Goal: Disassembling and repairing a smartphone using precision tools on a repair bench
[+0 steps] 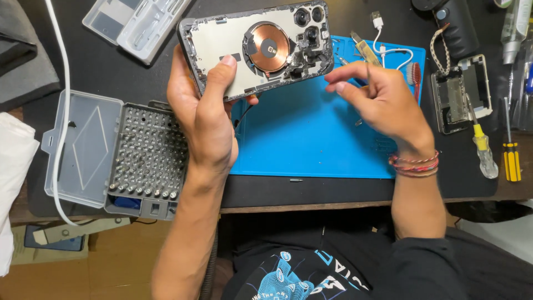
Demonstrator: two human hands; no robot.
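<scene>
Our left hand (202, 108) grips the opened phone rear housing (256, 47), copper charging coil (268, 47) up, above the blue repair mat's (311, 139) back-left corner. Our right hand (383, 100) pinches a thin tool (367, 75), tip hidden. Screwdriver bit case (145, 158) sits at the tabletop's front-left.

The blue mat (311, 139) lies mostly bare between the two hands, leaving room there; the open screwdriver-bit case (133, 158) crowds the left side, an opened phone body (461, 94) and yellow-handled screwdrivers (497, 153) crowd the right, and a white cable (58, 111) crosses the far left
</scene>
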